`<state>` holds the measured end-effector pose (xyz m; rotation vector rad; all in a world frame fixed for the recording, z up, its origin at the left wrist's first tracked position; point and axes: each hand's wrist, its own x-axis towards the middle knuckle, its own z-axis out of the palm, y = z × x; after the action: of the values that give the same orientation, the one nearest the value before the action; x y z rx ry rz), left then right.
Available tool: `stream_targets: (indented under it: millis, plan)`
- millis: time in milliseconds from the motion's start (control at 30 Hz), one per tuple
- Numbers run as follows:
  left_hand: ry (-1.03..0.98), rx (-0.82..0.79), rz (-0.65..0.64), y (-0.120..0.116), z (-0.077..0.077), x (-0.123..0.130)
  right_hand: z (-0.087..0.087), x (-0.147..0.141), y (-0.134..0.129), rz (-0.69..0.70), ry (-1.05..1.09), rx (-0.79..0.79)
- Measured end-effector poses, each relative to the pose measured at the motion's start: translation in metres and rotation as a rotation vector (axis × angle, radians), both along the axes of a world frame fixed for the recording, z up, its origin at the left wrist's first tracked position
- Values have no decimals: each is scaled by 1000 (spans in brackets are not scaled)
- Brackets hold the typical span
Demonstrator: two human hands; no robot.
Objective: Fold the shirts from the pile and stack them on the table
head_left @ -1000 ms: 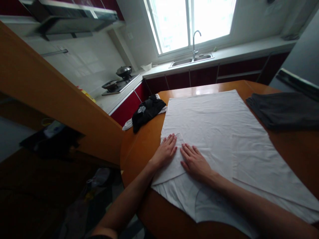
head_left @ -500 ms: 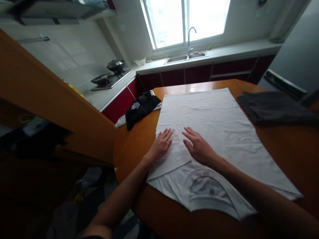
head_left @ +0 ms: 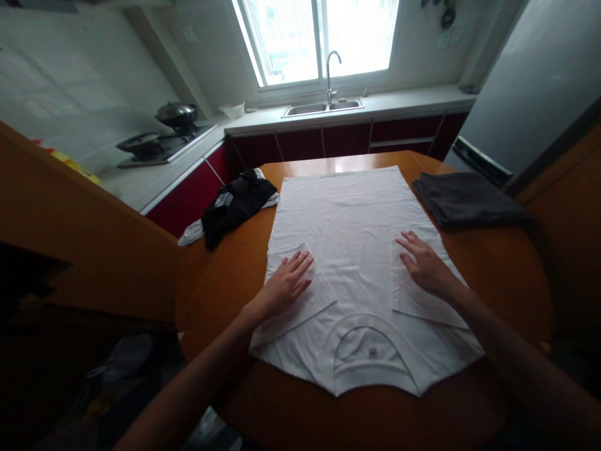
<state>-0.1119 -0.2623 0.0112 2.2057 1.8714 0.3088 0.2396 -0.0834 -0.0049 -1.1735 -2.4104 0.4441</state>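
A white T-shirt [head_left: 350,232] lies spread out on the wooden table [head_left: 225,275], its neckline towards me and its hem at the far side. Both short sleeves are folded inward over the body. My left hand [head_left: 287,279] rests on the left sleeve with its fingers stretched out. Over the right sleeve is my right hand [head_left: 422,263], fingers apart and holding nothing; whether it presses on the cloth I cannot tell. Inside the collar a small label [head_left: 372,352] shows.
A crumpled black-and-white garment [head_left: 239,203] lies at the table's left. Folded dark grey cloth [head_left: 469,199] sits at the right. Beyond are a counter with a sink [head_left: 323,108], a stove with pans [head_left: 176,116], and a fridge [head_left: 535,106] at right.
My right hand has moved right, from the shirt's middle to the right sleeve, which now lies folded inward. My left hand stays on the left sleeve. The view has shifted right.
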Motion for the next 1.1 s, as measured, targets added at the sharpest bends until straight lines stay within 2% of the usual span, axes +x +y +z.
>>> stream_targets:
  millis: [133, 267, 700, 833, 933, 1100]
  plan:
    - [89, -14, -95, -7, -14, 7, -25, -3, -14, 0, -191, 10]
    - [151, 2, -154, -17, -18, 9, -35, -7, -21, -17, -291, 50]
    - [197, -9, -214, -15, -7, 10, -33, -12, -23, -73, -310, 57]
    - [174, 23, -241, -16, -9, 11, -32, -12, -23, -65, -310, 63]
    - [102, 12, -272, -18, -6, 6, -33, -11, -23, -72, -310, 69]
    - [-102, 58, -157, -29, 14, -13, -39, -7, -22, -60, -294, 95]
